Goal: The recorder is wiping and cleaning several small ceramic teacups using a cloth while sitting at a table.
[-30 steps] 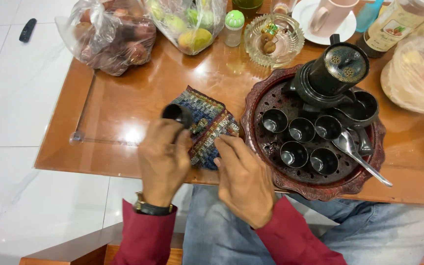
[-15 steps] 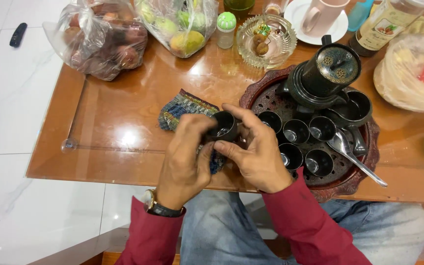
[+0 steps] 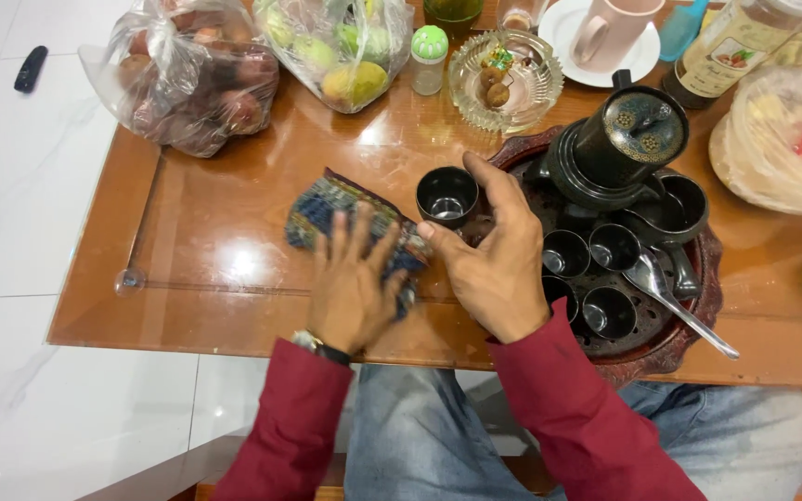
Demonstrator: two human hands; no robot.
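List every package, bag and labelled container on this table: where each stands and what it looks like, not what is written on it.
Clear plastic bag, far left corner: knotted, full of reddish-brown fruit.
Clear plastic bag, beside it: green and yellow fruit.
Small shaker, right of the bags: clear body, green domed cap.
Labelled bottle, far right: yellowish liquid, pale label with a picture.
Plastic-wrapped bundle, right edge: pale contents, something red.
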